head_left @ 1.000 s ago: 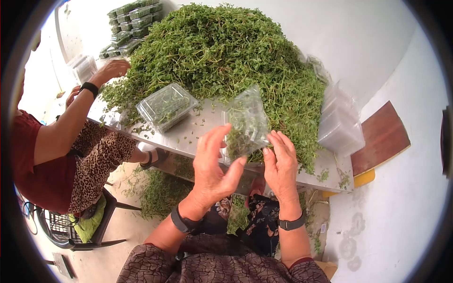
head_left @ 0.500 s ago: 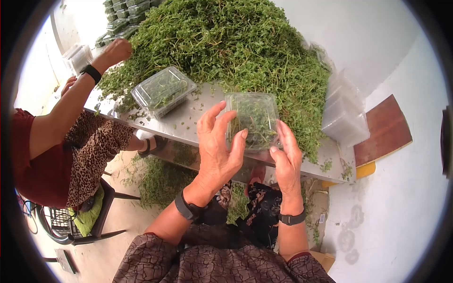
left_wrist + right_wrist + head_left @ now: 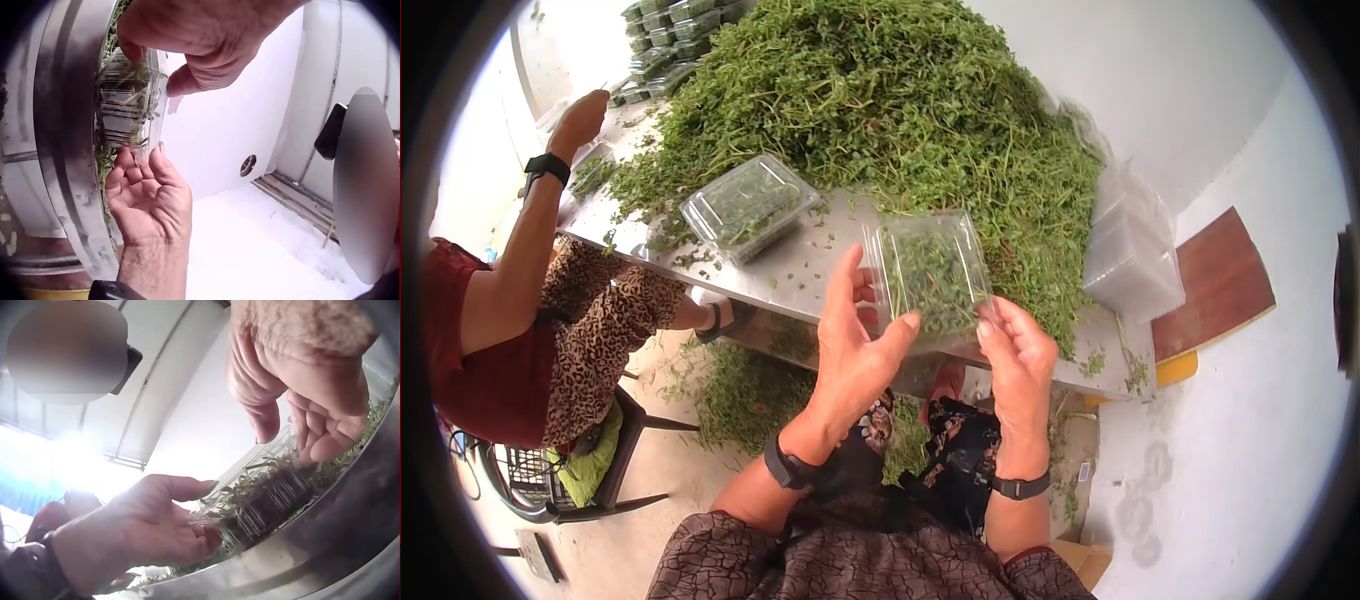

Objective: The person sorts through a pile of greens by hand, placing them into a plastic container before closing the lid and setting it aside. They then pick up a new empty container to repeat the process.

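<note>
Between both hands a clear plastic box (image 3: 930, 275) of green sprigs is held, its lid down, above the table's front edge. My left hand (image 3: 850, 345) grips its left side, thumb on the near corner and fingers beneath. My right hand (image 3: 1020, 370) pinches the near right corner with thumb and curled fingers. In the left wrist view the box (image 3: 128, 100) stands between the left hand (image 3: 200, 37) and the right hand (image 3: 153, 200). The right wrist view shows the leaves inside the box (image 3: 262, 500), with the left hand (image 3: 137, 525) at one end and the right hand (image 3: 306, 381) at the other.
A large heap of greens (image 3: 860, 100) covers much of the metal table (image 3: 800, 280). Another filled box (image 3: 750, 207) lies at left. Filled boxes (image 3: 665, 40) are stacked behind; empty clear containers (image 3: 1135, 245) stand at right. Another person's arm (image 3: 520, 250) reaches over the left end.
The box, earlier tilted up, now lies flatter with its lid facing up. My right fingers have curled round its corner. The other person's hand has moved left, away from the heap.
</note>
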Demonstrator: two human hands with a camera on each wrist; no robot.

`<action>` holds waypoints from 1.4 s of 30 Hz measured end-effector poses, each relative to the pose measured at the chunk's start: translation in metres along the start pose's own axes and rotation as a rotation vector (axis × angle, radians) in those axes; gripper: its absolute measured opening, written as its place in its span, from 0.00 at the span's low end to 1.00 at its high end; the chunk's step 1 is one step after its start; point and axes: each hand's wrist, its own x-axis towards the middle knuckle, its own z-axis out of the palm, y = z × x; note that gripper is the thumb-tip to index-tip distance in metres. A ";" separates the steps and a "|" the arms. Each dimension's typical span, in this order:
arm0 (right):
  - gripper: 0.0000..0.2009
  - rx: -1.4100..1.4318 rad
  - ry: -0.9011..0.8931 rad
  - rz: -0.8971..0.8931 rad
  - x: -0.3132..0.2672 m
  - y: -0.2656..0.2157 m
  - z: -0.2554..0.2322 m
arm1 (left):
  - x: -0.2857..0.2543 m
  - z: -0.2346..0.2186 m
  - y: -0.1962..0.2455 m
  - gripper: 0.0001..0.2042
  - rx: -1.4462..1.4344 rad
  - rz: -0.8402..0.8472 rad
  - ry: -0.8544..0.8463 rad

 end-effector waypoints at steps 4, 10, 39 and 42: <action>0.19 0.139 -0.032 -0.032 0.001 0.002 -0.009 | -0.006 -0.002 0.007 0.40 -0.149 -0.036 0.010; 0.17 0.332 -0.038 -0.024 0.002 0.009 -0.019 | -0.009 -0.016 -0.005 0.31 -0.363 -0.148 -0.041; 0.09 -0.305 -0.013 -0.605 -0.001 -0.038 0.008 | 0.001 -0.029 0.020 0.16 0.123 0.354 0.050; 0.10 -0.367 0.012 -0.697 0.007 -0.042 0.013 | 0.009 -0.021 0.014 0.19 0.057 0.398 0.038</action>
